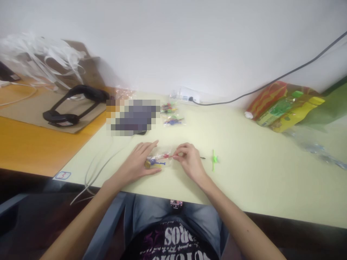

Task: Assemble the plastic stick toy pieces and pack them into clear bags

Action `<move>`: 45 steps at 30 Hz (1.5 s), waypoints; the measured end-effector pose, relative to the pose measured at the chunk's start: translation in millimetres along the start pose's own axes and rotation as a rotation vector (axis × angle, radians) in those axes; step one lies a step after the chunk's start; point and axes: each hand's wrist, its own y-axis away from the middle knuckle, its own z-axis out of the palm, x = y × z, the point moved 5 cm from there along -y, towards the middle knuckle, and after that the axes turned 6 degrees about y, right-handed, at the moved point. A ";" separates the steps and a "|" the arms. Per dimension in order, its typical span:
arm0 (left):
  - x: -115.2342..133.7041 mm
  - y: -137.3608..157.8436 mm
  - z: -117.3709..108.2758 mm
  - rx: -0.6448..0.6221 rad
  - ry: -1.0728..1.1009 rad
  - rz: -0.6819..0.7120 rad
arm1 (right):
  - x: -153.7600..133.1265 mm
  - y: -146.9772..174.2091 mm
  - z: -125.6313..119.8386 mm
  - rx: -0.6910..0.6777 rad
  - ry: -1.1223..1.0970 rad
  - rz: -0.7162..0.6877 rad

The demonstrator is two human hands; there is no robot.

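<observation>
My left hand [137,160] lies on the table with thumb and fingers spread around a small clear plastic bag [162,151]. In or on the bag, at the palm, are a blue plastic piece [159,163] and a round gold-coloured part [147,164]. Thumb and fingertips of my right hand [187,157] pinch a thin red piece [168,156] at the bag's right side. A dark thin tip [202,157] shows beyond my right hand; its other end is hidden. Further right lies a bright green plastic piece [214,159].
Behind my hands lie bagged colourful pieces [174,120] and a blurred dark device [135,117]. A black frame [73,104] rests on cardboard at left. White cables [94,169] cross the left edge. Snack packages [287,108] stand at right, below a grey cable [271,82].
</observation>
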 end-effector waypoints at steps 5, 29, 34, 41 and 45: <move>-0.8 -0.9 0.3 -0.006 0.005 0.002 | -11.5 -2.5 19.1 -0.049 0.004 -0.055; -1.4 0.2 -0.7 -0.021 0.012 -0.014 | 53.4 16.0 -81.7 -0.182 0.780 -0.059; -0.7 1.8 -1.0 -0.032 -0.004 0.005 | 40.0 12.9 -75.1 -0.195 0.725 -0.148; -1.0 1.8 -2.1 -0.042 0.025 -0.045 | -3.6 25.2 -66.3 -0.155 0.559 -0.368; -0.1 2.0 -2.2 -0.026 0.039 -0.045 | -14.4 24.7 -55.0 -0.180 0.573 -0.373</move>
